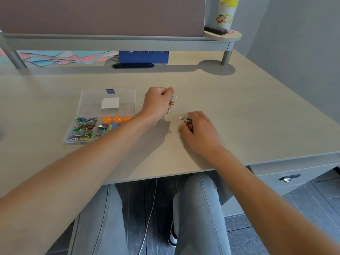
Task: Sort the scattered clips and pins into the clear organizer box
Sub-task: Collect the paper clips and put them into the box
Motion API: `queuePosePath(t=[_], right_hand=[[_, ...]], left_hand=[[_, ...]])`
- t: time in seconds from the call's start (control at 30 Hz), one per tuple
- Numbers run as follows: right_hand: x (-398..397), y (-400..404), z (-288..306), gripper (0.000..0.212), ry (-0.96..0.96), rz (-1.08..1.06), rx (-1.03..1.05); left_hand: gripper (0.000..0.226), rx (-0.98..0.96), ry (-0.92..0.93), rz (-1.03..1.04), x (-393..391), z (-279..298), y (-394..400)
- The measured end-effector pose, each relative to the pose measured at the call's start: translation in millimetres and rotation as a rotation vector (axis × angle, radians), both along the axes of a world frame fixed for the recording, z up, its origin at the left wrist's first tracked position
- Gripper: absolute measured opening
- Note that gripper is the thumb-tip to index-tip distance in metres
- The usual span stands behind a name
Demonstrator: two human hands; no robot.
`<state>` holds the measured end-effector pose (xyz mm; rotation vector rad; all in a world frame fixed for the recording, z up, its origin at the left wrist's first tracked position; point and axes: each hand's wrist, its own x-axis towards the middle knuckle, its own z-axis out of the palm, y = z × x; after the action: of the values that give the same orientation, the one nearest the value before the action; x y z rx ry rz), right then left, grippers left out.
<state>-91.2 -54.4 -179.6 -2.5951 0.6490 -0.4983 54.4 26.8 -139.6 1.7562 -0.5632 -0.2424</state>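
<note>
On the pale, matte wood-grain desk (pixel 239 111), we see two bare forearms reaching in from the near edge. The left hand (pixel 158 103) is raised a little off the surface with its fingers curled into a loose fist, gripping a hanging cluster of wire paper clips (pixel 171 105), red and silver loops that dangle below the knuckles. The right hand (pixel 199 128) rests on the desk just to the right, its fingers and thumb curled round a second tangle of clips (pixel 187 122), mostly red and green with one silver loop jutting out to the left. Between the two hands we note one thin silver clip (pixel 168 132) lying loose on the surface. The clear organizer box (pixel 100 124), of transparent rigid plastic with rounded corners, lies open to the left of the left hand; its flat lid (pixel 107 103) lies folded back and bears a white rectangular label and a small blue tab. We see its left compartments filled with coloured wire clips, and other cells holding round orange discs (pixel 117 119) and small blue and yellow pieces. At the far right, a cylindrical yellow-capped bottle (pixel 226 13) stands on a round shelf.
</note>
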Motion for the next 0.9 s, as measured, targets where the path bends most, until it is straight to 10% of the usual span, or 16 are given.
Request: queuePosePath(t=[0.3, 0.57, 0.9], right_hand=[[-11.7, 7.2, 5.8, 0.099, 0.209, -0.225, -0.342], [19.2, -17.3, 10.8, 0.037, 0.186, -0.087, -0.372], [42.1, -26.5, 19.5, 0.011, 0.402, 0.031, -0.582]], left_hand=[[0.048, 0.025, 0.003, 0.004, -2.2, -7.5, 16.0], [0.044, 0.006, 0.024, 0.018, -4.1, 0.5, 31.0], [0.039, 0.019, 0.013, 0.022, -16.7, 11.7, 40.3]])
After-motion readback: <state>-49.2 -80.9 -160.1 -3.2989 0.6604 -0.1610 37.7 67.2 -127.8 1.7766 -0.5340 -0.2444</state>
